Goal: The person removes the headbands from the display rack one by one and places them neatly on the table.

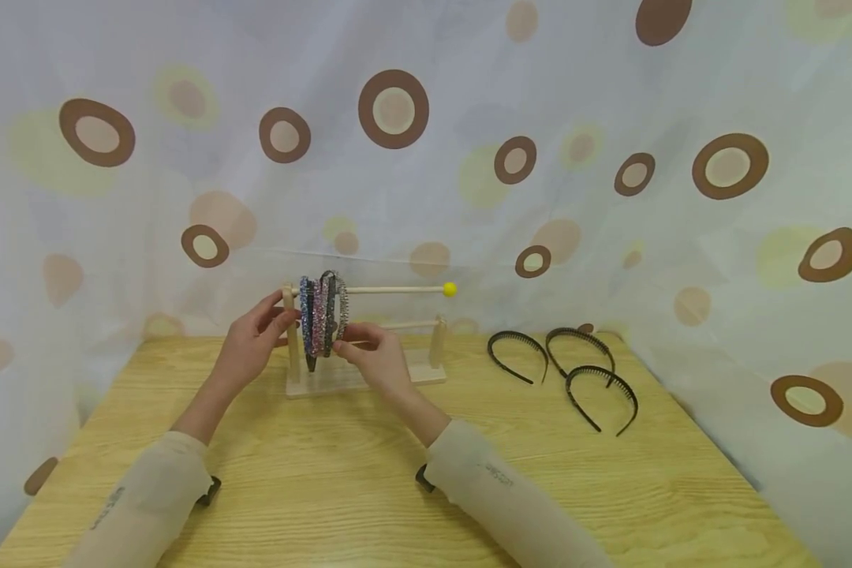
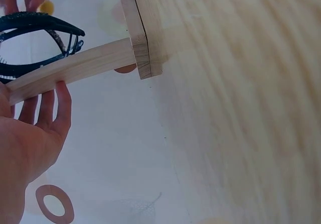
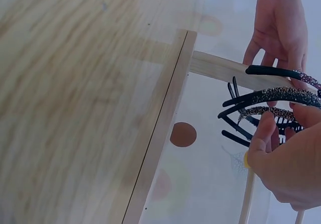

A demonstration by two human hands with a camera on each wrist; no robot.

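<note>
Several glittery headbands (image 1: 319, 319) in blue, pink, dark and silver hang side by side on the upper rod of a wooden stand (image 1: 365, 383), close to its left post. My left hand (image 1: 244, 347) grips that left post (image 2: 95, 61), its fingers behind the wood in the left wrist view. With thumb and fingers, my right hand (image 1: 382, 359) pinches the silver headband (image 1: 344, 304) at the right end of the row. In the right wrist view, dark headband tips (image 3: 235, 136) fan out beside the right hand's fingertips.
Three plain black toothed headbands (image 1: 517, 335) lie on the wooden table (image 1: 369, 481) to the right of the stand. A yellow ball (image 1: 450, 289) caps the upper rod's right end. Behind stands a pale curtain (image 1: 461, 95) printed with brown rings.
</note>
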